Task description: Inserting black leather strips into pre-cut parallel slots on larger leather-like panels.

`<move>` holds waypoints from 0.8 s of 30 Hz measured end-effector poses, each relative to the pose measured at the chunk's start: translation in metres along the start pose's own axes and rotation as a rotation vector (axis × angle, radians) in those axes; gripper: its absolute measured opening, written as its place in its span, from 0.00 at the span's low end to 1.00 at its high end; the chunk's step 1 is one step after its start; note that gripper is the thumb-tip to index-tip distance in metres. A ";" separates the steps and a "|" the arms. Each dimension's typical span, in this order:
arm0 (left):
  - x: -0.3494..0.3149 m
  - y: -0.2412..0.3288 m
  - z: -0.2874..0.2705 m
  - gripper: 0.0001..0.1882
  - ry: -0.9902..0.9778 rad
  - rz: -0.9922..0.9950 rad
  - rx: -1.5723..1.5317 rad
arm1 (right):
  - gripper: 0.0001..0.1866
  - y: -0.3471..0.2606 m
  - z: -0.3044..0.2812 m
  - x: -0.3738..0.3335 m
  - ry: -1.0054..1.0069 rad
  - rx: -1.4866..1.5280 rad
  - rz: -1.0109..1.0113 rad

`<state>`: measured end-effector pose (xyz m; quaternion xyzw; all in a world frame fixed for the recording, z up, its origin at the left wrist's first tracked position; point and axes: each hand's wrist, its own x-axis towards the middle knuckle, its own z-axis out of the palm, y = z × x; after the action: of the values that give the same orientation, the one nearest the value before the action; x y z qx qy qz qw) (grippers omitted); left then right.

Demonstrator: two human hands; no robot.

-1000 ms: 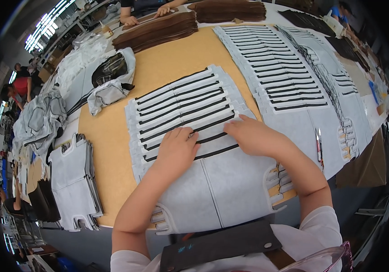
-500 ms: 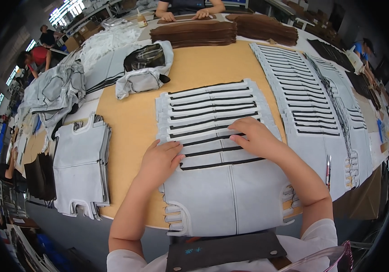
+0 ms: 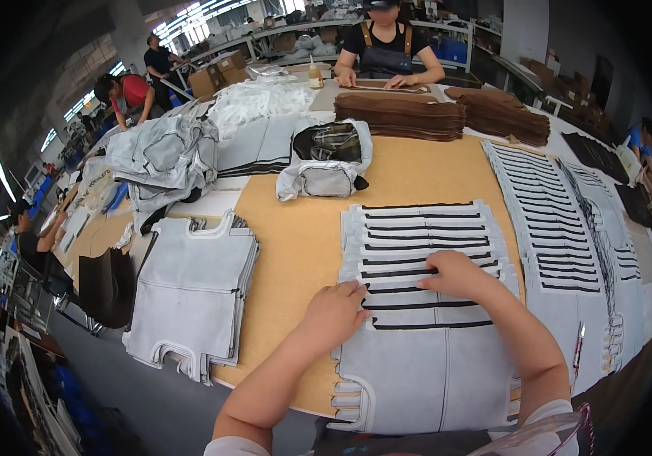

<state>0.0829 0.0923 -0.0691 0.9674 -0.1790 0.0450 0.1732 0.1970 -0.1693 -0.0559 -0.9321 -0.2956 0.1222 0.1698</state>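
Panels in work: layered grey panels with black-edged strips [image 3: 405, 365]; lying flat on the tan surface [image 3: 288, 235], beneath and ahead of both hands; long axis running away from the person, strips crosswise.
Left hand [image 3: 333, 313]: at the strips' left ends, nearer the person; fingers together and loosely bent, thumb close by; whether an edge is pinched, cannot tell.
Right hand [image 3: 456, 275]: over the strips, right of the centre line; farther out than the left and nearer the strips' middle; thumb and fingers slightly parted, curled down; any hold on a strip, cannot tell.
Right side: second striped stack [image 3: 550, 228]; slim red-and-silver tool [image 3: 579, 346] lying on its plain near part.
Left side: notched grey panel stack [image 3: 189, 277], well apart from the left hand.
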 end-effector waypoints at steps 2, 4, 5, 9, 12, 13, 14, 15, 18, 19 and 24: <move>0.001 -0.001 0.001 0.25 -0.011 -0.004 0.031 | 0.19 -0.023 0.016 0.011 0.057 -0.057 -0.078; 0.002 -0.001 0.001 0.25 -0.012 -0.003 0.026 | 0.15 -0.048 0.034 0.021 0.135 -0.115 -0.136; 0.003 -0.002 0.000 0.25 -0.011 -0.004 0.031 | 0.13 -0.054 0.047 0.027 0.234 -0.091 -0.178; 0.002 -0.007 -0.004 0.25 -0.014 -0.011 0.009 | 0.07 -0.065 0.074 0.055 0.442 0.032 -0.343; 0.003 -0.012 -0.006 0.23 0.014 0.007 -0.010 | 0.06 -0.062 0.078 0.057 0.456 0.171 -0.366; 0.004 -0.013 -0.006 0.23 0.025 0.004 -0.024 | 0.06 -0.060 0.078 0.057 0.470 0.220 -0.381; 0.005 -0.013 -0.004 0.22 0.037 0.001 -0.035 | 0.06 -0.059 0.077 0.056 0.467 0.267 -0.363; 0.005 -0.014 -0.004 0.22 0.031 -0.004 -0.042 | 0.06 -0.059 0.076 0.057 0.445 0.306 -0.339; 0.005 -0.015 -0.003 0.19 0.061 -0.001 -0.080 | 0.06 -0.056 0.080 0.054 0.465 0.346 -0.373; 0.005 -0.015 -0.002 0.18 0.074 0.009 -0.092 | 0.06 -0.055 0.080 0.053 0.448 0.290 -0.408; 0.009 -0.023 0.002 0.16 0.111 0.045 -0.096 | 0.07 -0.063 0.071 0.039 0.395 -0.186 -0.585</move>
<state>0.0992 0.1086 -0.0769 0.9498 -0.1930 0.0937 0.2279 0.1723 -0.0807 -0.1008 -0.8253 -0.5210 -0.1412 0.1660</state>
